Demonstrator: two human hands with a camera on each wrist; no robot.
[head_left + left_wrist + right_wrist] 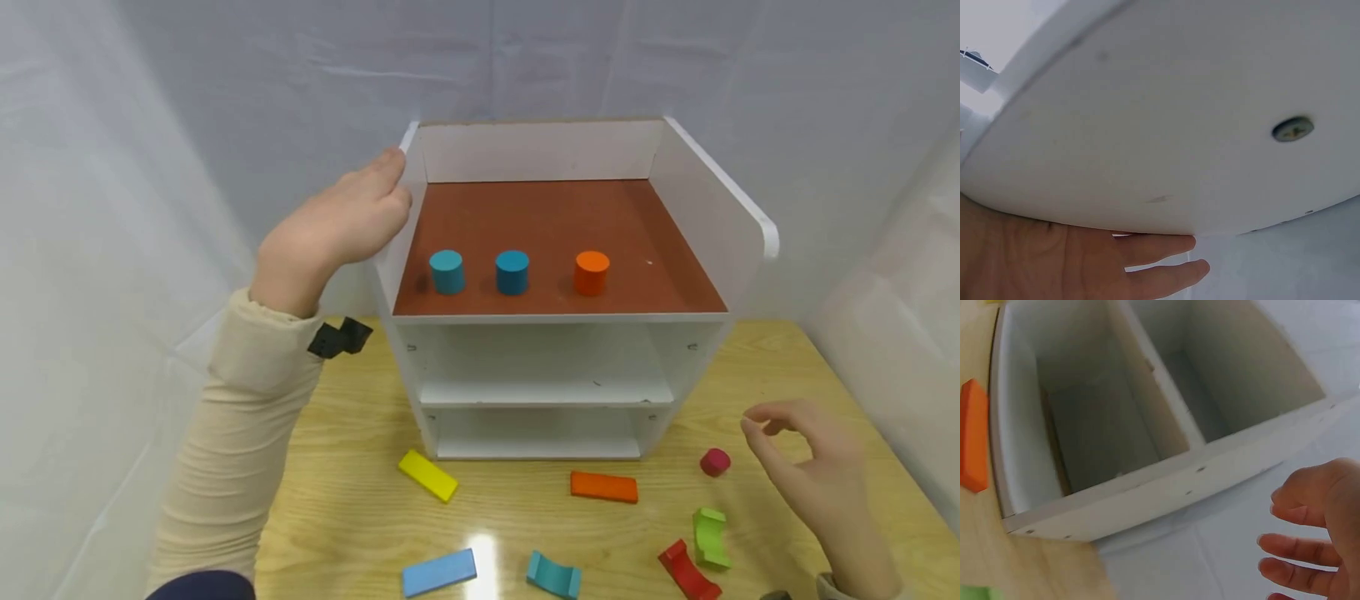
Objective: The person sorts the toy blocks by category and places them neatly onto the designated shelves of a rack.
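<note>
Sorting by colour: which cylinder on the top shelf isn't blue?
The orange cylinder, rightmost of the three on the brown shelf top; the other two cylinders are blue.

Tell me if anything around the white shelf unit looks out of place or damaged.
Nothing looks damaged. The shelf unit stands upright with three cylinders neatly in a row on top. The flat and arched blocks lie scattered at odd angles on the table.

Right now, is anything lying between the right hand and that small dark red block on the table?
Nothing visible. The right hand hovers open just right of the red block, with only bare table between them. The green piece lies nearer the viewer, out of the way.
</note>
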